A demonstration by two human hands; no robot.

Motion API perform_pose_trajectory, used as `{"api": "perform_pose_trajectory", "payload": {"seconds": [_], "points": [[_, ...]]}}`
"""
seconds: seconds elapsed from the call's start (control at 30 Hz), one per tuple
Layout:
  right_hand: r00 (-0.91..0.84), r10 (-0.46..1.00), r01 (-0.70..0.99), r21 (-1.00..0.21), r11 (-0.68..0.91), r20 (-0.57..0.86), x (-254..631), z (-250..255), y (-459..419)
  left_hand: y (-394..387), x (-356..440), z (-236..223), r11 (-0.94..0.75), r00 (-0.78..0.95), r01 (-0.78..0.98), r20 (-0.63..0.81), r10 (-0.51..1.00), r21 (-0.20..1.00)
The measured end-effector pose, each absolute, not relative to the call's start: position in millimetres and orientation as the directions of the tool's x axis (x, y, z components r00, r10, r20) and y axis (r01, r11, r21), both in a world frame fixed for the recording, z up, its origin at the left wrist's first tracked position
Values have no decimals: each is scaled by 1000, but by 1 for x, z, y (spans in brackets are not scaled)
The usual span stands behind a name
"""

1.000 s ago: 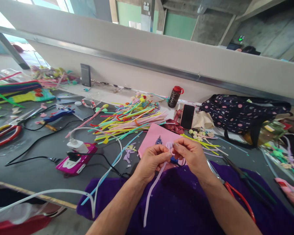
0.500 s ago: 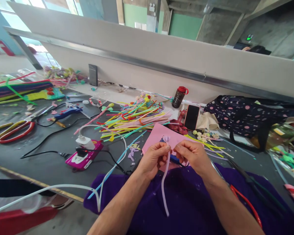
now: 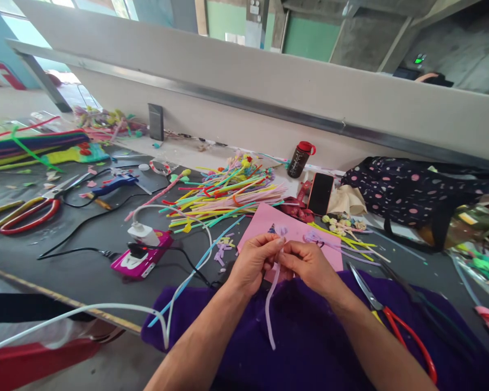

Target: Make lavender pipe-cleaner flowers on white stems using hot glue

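My left hand [image 3: 255, 259] pinches a pale lilac pipe cleaner [image 3: 270, 315], whose long end hangs down over the purple cloth [image 3: 309, 331]. At its top, just above my fingertips, is a small curled lilac head [image 3: 281, 231]. My right hand [image 3: 307, 266] meets the left there, thumb and fingers closed at the same stem. What lies between the right fingertips is too small to make out. Beneath both hands is a pink sheet [image 3: 255, 224], with more lilac pieces [image 3: 314, 237] on its right part.
Red-handled scissors [image 3: 385, 312] lie on the cloth at right. A pile of colourful pipe cleaners [image 3: 224, 198], a magenta power strip [image 3: 142, 258] with cords, a phone [image 3: 320, 194], a dark bottle [image 3: 300, 159] and a patterned bag [image 3: 415, 190] stand around. Large scissors [image 3: 44, 203] and a glue gun [image 3: 116, 184] are left.
My right hand has moved left and slightly down, closing against the left fingertips. The hanging pipe cleaner has swung slightly left. The scissors at right show more fully.
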State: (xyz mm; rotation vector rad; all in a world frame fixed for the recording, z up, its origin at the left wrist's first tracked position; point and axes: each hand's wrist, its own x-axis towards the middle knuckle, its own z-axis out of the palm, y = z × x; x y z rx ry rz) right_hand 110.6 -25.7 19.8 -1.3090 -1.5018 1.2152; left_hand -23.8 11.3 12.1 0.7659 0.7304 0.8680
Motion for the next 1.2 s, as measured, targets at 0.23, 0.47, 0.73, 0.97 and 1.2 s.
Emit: {"api": "perform_pose_trajectory", "payload": {"seconds": [0.23,0.47,0.73,0.97,1.2], "points": [[-192,980,334,-942,20,-47,128,37,-24,11,-26,13,360,427,-400,-176,887,843],[-77,988,310,-939,150,133,140,60,-33,0,-22,18,-31,271,-286,112,956,958],[-105,974,378,-898,225,200,137,61,-37,-4,-22,18,-233,219,-120,254,942,965],[-114,974,410,-884,224,194,135,62,-38,-4,-20,21,-178,221,-143,207,953,973],[-68,988,265,-952,151,137,139,60,-34,3,-26,20,282,519,-343,-69,852,896]]}}
